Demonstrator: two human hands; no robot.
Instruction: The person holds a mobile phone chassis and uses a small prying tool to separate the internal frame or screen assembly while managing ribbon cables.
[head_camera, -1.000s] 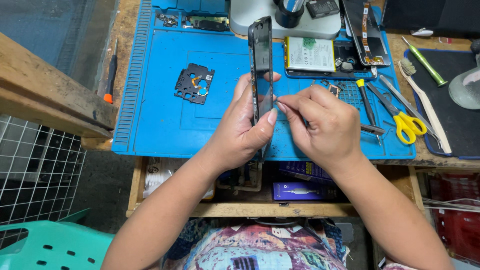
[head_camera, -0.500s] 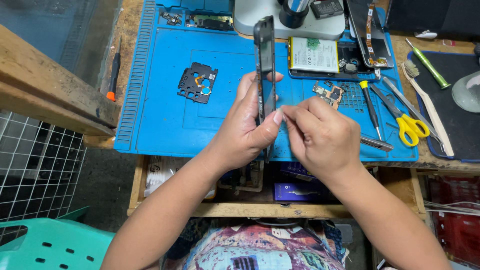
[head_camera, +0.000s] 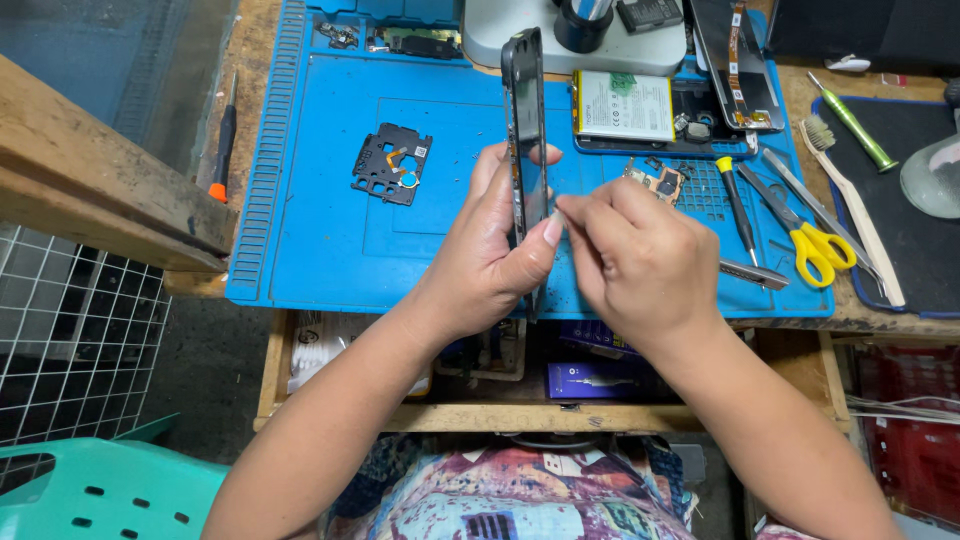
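My left hand (head_camera: 490, 255) grips a dark phone frame (head_camera: 524, 120) and holds it upright on its edge over the blue work mat (head_camera: 320, 250). Thumb and fingers wrap the frame's lower half. My right hand (head_camera: 640, 265) is beside it, fingertips pinched together against the frame's right edge near my left thumb. Whether the fingers pinch a small part or tool is hidden. A black inner plate (head_camera: 391, 163) with an orange flex lies on the mat to the left.
A battery (head_camera: 622, 105) and small circuit board (head_camera: 656, 180) lie behind my right hand. Yellow-handled scissors (head_camera: 812, 240), tweezers (head_camera: 752, 272), a small screwdriver (head_camera: 738, 205), a brush (head_camera: 850, 215) and a green pen (head_camera: 852, 122) sit at the right. An orange-tipped screwdriver (head_camera: 222, 140) lies left. Open drawer (head_camera: 340, 345) below.
The view has shifted slightly; both hands stay on the upright frame. The right fingertips remain pinched at its edge with little movement.
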